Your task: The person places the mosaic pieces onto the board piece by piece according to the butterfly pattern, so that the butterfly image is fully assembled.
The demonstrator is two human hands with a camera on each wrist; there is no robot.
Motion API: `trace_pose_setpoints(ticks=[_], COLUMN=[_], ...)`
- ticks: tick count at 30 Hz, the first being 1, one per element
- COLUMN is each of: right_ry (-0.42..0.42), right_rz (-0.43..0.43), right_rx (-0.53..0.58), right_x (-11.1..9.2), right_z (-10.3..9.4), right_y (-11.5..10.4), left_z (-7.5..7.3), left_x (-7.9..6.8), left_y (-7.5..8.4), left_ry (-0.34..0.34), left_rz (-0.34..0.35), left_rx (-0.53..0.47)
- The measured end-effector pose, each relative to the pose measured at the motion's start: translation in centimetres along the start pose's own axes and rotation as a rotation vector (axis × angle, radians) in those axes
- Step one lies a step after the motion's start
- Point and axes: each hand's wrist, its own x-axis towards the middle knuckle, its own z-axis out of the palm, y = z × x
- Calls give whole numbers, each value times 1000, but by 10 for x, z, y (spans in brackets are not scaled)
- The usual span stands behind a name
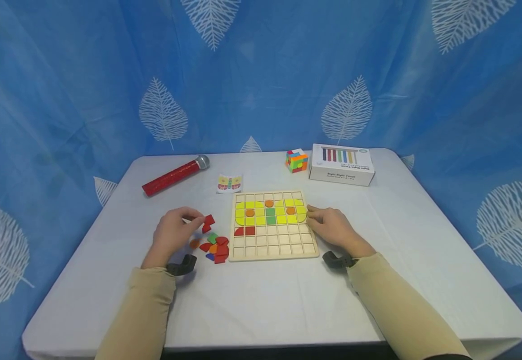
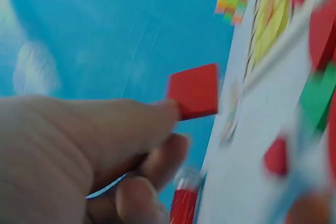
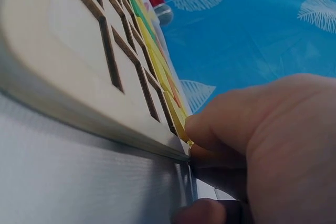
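Note:
Between thumb and fingers my left hand (image 1: 173, 231) pinches a red square tile (image 2: 193, 92), held up left of the wooden grid board (image 1: 274, 253). Yellow, orange and green pieces fill upper cells of the board, and two red tiles (image 1: 244, 231) sit in a lower row at its left. My right hand (image 1: 333, 227) grips the board's right edge, the thumb on top and the other fingers at the side, partly hidden. Close to the left hand lies a loose pile of red, green, orange and blue pieces (image 1: 221, 250).
Behind the board lies a small pattern card (image 1: 229, 184). A red microphone (image 1: 172, 179) rests at the back left. A colourful puzzle cube (image 1: 297, 161) and a white box (image 1: 342, 165) stand at the back right, before a blue leaf-print curtain (image 1: 261, 90).

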Motion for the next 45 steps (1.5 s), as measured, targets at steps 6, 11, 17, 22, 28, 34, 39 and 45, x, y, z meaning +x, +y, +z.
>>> trace_pose_setpoints(ticks=[6,11,17,22,28,34,39,45], right_ry=[6,10,4,12,16,20,28,15], right_rz=[8,3,-3,-14,-1,0,-7,9], right_rx=[-5,-19,-22,-20,-15,-6,-12,-13], right_x=[0,0,1,1,1,1,0,0], right_z=[1,2,2,1,1,0,1,0], right_y=[0,0,-1,-3,-4,-4,-4,-4], left_z=[40,69,89,95,98,99,99,95], left_x=[-1,-1,2,3,3,4,3,-1], left_y=[34,56,67,69,70,70,71,72], left_ry=[-12,-21,3,4,12,31,29,22], left_rz=[80,150,203,228,290,322,326,335], left_rx=[-2,32,116,160,209,273,360,413])
